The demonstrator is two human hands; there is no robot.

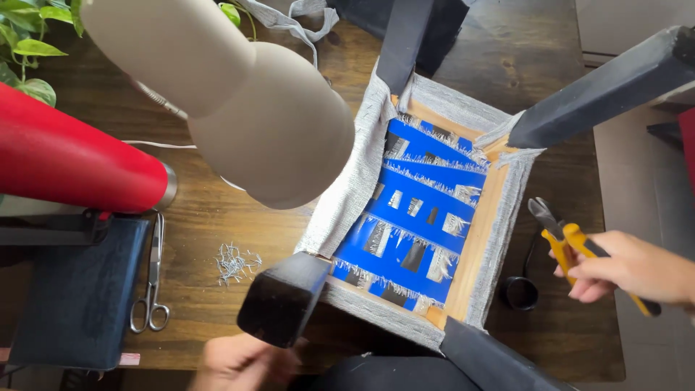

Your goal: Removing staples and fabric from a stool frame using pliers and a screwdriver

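Note:
An upturned stool (pixel 423 217) lies on the wooden table (pixel 195 217), its black legs pointing up at me. Its wooden frame carries blue webbing straps, and grey fabric wraps the edges. My right hand (pixel 630 268) grips yellow-handled pliers (pixel 568 242) just right of the stool's frame, jaws pointing up and left. My left hand (pixel 242 362) is blurred at the bottom edge, beside the near black leg (pixel 284 298); whether it touches the leg is unclear.
Steel scissors (pixel 150 279) and a small heap of pulled staples (pixel 233 262) lie left of the stool. A red cylinder (pixel 72 163) and a beige lamp shade (pixel 239 101) loom at upper left. A small black cup (pixel 520 292) sits near the pliers. Dark blue cloth (pixel 76 289) lies left.

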